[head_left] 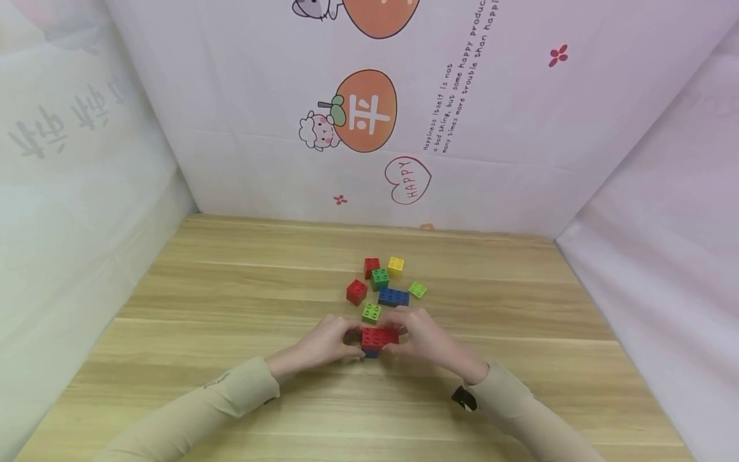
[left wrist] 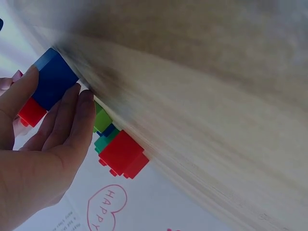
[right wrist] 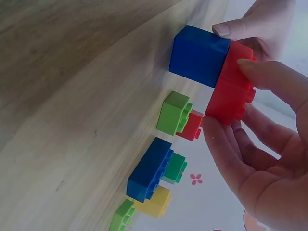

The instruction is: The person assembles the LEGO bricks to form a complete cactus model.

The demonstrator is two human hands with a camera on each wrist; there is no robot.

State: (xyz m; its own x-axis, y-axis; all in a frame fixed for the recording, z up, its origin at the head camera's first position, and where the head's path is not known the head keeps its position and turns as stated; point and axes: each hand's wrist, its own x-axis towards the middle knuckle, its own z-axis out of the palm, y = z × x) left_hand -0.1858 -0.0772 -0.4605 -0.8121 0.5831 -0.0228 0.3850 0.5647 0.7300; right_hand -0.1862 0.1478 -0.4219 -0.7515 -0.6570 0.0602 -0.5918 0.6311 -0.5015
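Note:
A long red toy brick (head_left: pixel 376 337) lies across the top of a blue brick (right wrist: pixel 198 55) that stands on the table. The red one juts out past the blue one on the right. My left hand (head_left: pixel 323 341) pinches the blue brick from the left, thumb on the near side and fingers on the far side. From the right, my right hand (head_left: pixel 426 340) holds the overhanging end of the red brick between thumb and fingers. Just beyond both hands sits a light green brick (head_left: pixel 372 312).
Behind are a long blue brick (head_left: pixel 394 296), two red bricks, one nearer (head_left: pixel 356 292), a green brick (head_left: pixel 379 278), a yellow brick (head_left: pixel 395 266) and a flat light green piece (head_left: pixel 417 290). White printed cloth (head_left: pixel 260 160) walls the wooden table (head_left: pixel 202 308) at the back and sides.

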